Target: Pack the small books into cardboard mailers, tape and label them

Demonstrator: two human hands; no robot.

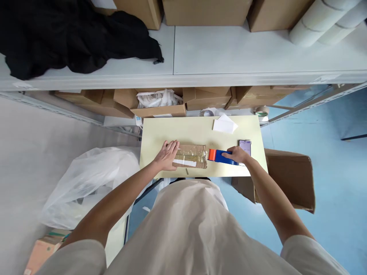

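On the pale yellow table lies a long brown cardboard box (190, 152) with shiny clear tape over it and a white strip along its near side. My left hand (168, 156) rests across the box's left end, fingers stretched out flat on it. In my right hand (236, 154) is a blue tape dispenser (225, 157) with an orange front end. That orange end points at the box's right end, close beside it. Tape at that end looks crinkled; whether it runs on to the dispenser I cannot tell.
A phone (245, 146) lies behind my right hand, white paper (224, 124) farther back on the table (177, 128). Shelving with cartons (160, 110) and tape rolls (261, 111) stands behind. An open carton (289, 177) is at right, a plastic bag (91, 183) at left.
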